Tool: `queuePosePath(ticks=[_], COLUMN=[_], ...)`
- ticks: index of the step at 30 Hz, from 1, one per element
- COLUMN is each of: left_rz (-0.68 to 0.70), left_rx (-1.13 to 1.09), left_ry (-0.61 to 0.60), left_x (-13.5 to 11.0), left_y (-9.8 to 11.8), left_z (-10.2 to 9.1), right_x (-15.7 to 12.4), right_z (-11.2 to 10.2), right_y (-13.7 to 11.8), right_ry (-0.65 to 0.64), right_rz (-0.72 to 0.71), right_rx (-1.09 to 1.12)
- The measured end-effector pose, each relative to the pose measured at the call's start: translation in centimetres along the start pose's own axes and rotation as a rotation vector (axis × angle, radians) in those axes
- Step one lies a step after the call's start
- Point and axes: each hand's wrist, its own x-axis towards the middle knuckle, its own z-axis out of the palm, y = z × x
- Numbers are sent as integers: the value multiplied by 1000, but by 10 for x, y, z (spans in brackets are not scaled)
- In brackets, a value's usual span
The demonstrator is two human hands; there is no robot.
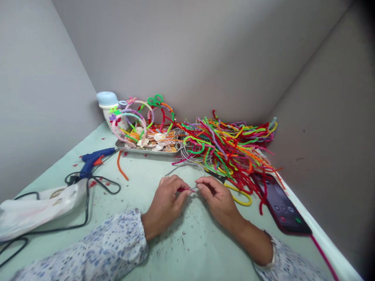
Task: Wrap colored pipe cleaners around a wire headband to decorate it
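Note:
My left hand point(170, 201) and my right hand point(219, 200) meet over the middle of the table, thumbs and fingers pinched. Between their fingertips runs a short stretch of thin grey wire point(193, 188), gripped from both sides. A bit of pink shows at the left fingertips, too small to make out. Just beyond the hands, a loop of the same grey wire point(187, 163) curves across the tabletop from a loose coil. Scissors with yellow handles point(244, 202) lie beside my right hand, partly under a heap of colourful pipe cleaners point(225, 144).
A metal tray point(152, 152) holds shells and pipe-cleaner headbands point(137, 111). Behind it stands a white bottle with a blue lid point(107, 98). At left lie a blue glue gun point(89, 164), its black cord and a white plastic bag point(43, 210). A phone point(283, 207) lies right, cable attached.

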Motion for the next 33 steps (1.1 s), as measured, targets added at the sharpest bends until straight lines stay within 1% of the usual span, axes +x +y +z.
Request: queuePosePath(ticks=[10, 18, 29, 33], left_rz=[-77, -72, -64, -62], left_rx=[-82, -152, -46, -51], left_ry=[-113, -134, -217, -212], left_x=[2, 4, 5, 5], left_y=[1, 1, 5, 5], left_z=[-1, -3, -5, -5], right_x=[0, 0, 0, 0], right_z=[0, 0, -1, -1], right_y=[0, 2, 0, -1], right_ry=[-24, -45, -61, -49], right_rz=[-18, -13, -37, -39], right_rx=[-4, -11, -49, -44])
